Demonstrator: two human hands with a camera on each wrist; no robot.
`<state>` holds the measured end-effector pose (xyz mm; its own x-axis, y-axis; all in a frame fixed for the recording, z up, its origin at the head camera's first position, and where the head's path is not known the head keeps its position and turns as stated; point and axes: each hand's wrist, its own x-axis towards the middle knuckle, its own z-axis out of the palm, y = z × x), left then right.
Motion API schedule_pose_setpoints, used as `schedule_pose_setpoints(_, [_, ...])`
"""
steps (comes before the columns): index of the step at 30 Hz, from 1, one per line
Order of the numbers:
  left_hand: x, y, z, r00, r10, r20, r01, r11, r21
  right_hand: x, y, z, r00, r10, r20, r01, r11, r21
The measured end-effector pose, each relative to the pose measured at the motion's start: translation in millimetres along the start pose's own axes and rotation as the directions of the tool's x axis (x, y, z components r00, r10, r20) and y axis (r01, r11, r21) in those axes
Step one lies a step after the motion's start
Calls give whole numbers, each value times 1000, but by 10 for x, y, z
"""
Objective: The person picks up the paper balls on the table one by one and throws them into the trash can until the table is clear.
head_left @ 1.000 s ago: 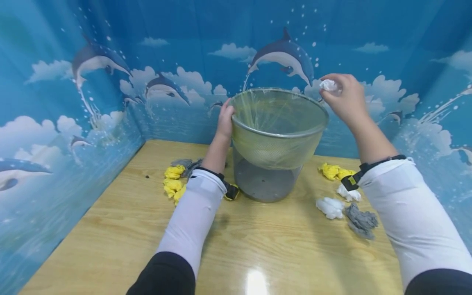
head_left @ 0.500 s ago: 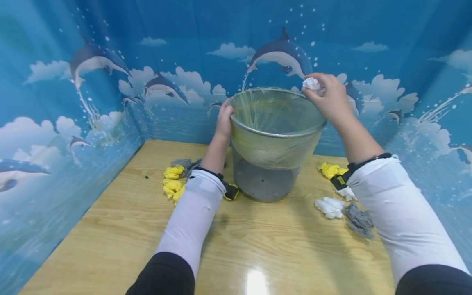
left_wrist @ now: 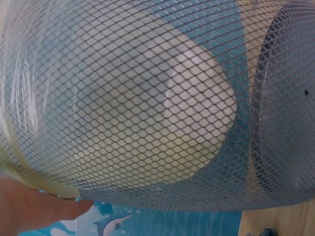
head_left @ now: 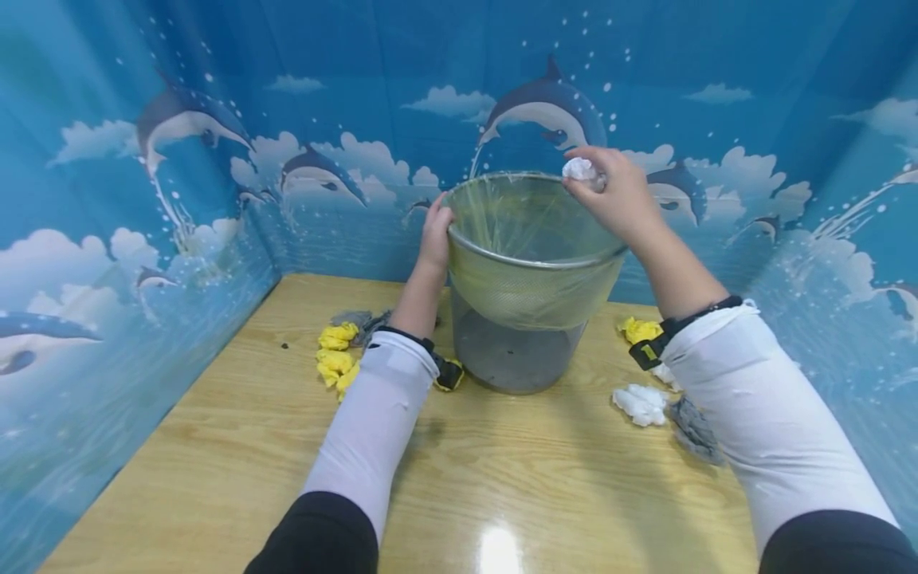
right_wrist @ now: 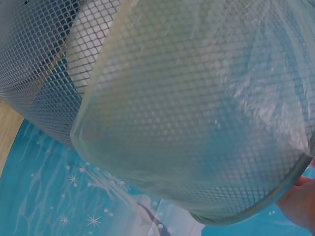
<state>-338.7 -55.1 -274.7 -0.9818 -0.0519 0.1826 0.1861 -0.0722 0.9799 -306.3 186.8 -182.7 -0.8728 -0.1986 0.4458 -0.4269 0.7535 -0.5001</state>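
A wire mesh wastebasket (head_left: 523, 351) stands upright on the table, lined with a thin yellowish see-through plastic bag (head_left: 531, 295) folded over its rim. My left hand (head_left: 434, 235) grips the rim at the left; part of it also shows in the left wrist view (left_wrist: 42, 209). At the rim's right side, my right hand (head_left: 613, 195) pinches a crumpled white wad (head_left: 579, 170) between thumb and fingers, over the back right of the opening. The right wrist view catches only a piece of that hand (right_wrist: 298, 201) beside the rim. Through the mesh a pale patch (left_wrist: 202, 98) shows.
Yellow wads (head_left: 335, 359) and grey wads (head_left: 369, 321) lie left of the basket, partly behind my left arm. To its right are a yellow wad (head_left: 640, 329), white wads (head_left: 641, 404) and a grey wad (head_left: 694, 430). A blue dolphin-print curtain (head_left: 344, 96) closes the back and sides.
My right hand has moved left with the white wad, from outside the basket's right rim to over the opening. The left hand has stayed on the rim.
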Motion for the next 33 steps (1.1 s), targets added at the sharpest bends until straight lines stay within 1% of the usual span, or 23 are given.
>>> schedule_pose_setpoints(3, [-4, -2, 0, 1000, -1, -1, 1, 1000, 2, -1, -17, 20, 1000, -23, 12, 23, 1000, -14])
schedule_pose_setpoints(13, [-12, -12, -9, 1000, 12, 3, -12, 1000, 9, -6, -55, 58, 992, -49, 113, 53, 998, -38])
schedule_pose_setpoints(20, [-9, -5, 1, 1000, 15, 2, -15, 1000, 4, -22, -50, 53, 972, -76, 222, 92, 994, -62])
schedule_pose_setpoints(23, [-13, 0, 4, 1000, 18, 4, -18, 1000, 2, -24, -35, 44, 965, -85, 247, 110, 990, -89])
schedule_pose_setpoints(26, [-14, -1, 1, 1000, 23, 4, -23, 1000, 1, -21, -27, 38, 964, -69, 255, 101, 988, -118])
schedule_pose_setpoints(29, [-14, -4, -6, 1000, 22, 4, -22, 1000, 3, -15, -12, 30, 965, -31, 261, 70, 987, -142])
schedule_pose_setpoints(33, [-13, -11, -12, 1000, 17, 0, -17, 1000, 11, -14, 14, 16, 965, -5, 262, 46, 988, -150])
